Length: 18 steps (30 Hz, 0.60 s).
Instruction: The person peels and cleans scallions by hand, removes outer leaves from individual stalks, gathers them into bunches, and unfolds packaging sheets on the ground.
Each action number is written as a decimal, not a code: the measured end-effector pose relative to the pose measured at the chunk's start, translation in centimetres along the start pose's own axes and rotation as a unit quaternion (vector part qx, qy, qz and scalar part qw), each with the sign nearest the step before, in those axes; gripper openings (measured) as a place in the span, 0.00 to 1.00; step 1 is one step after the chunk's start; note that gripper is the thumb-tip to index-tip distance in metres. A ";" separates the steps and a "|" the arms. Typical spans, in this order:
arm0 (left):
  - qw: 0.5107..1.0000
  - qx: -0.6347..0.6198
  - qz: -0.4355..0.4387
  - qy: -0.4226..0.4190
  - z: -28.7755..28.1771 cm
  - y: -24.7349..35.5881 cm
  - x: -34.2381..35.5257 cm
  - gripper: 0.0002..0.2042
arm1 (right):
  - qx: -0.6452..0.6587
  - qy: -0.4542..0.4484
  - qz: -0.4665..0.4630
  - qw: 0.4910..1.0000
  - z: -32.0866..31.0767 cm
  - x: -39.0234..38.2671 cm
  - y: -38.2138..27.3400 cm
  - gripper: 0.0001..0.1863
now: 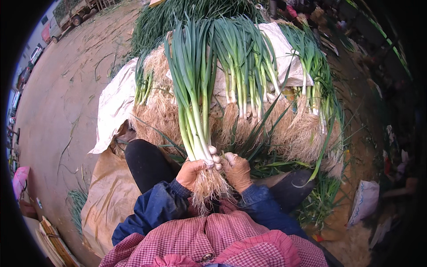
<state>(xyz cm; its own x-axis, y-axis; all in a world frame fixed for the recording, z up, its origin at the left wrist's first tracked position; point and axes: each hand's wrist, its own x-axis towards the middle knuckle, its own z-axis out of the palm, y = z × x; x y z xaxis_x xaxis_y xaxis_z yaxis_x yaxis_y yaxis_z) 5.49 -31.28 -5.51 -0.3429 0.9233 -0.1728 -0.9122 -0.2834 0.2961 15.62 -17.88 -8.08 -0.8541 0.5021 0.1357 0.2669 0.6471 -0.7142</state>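
A bunch of green garlic stands in front of me, with long flat green leaves, white stems and small pale bulbs. My left hand, in an orange-tan glove, wraps around its lower stems at the bulbs. Tangled brown roots hang below, over my lap. On the other side of the bulbs, my right hand, gloved alike, is closed with thumb and fingers pressed together. What those fingers pinch is too small to make out.
More green garlic lies across a pile ahead, roots toward me, partly over white sheeting. Loose green leaves lie by my right knee. A brown sheet spreads at my left. A white sack stands at far right.
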 end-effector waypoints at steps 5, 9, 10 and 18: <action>0.999 0.040 -0.007 0.020 -0.2 1.0 -0.5 0.25 | -0.277 -0.418 0.081 0.861 -0.6 -6.6 7.8 0.15; 0.996 -0.070 -0.060 -0.002 -0.2 1.7 -0.9 0.28 | -0.098 -0.065 -0.023 0.993 -4.9 3.8 -0.1 0.13; 0.996 -0.053 -0.068 -0.009 0.0 1.4 -0.6 0.27 | -0.146 0.019 -0.050 0.988 -5.1 7.2 -1.0 0.13; 0.999 0.009 0.016 -0.028 3.4 1.2 0.2 0.18 | 0.057 -0.076 0.130 0.987 -4.7 14.7 2.0 0.20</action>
<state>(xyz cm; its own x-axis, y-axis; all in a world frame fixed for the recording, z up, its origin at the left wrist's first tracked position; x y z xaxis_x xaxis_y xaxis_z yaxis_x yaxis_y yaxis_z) 5.11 -30.54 -1.98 -0.3592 0.9266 -0.1110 -0.8964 -0.3095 0.3172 5.66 -6.47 -4.29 -0.8230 0.5451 -0.1599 0.4406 0.4347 -0.7854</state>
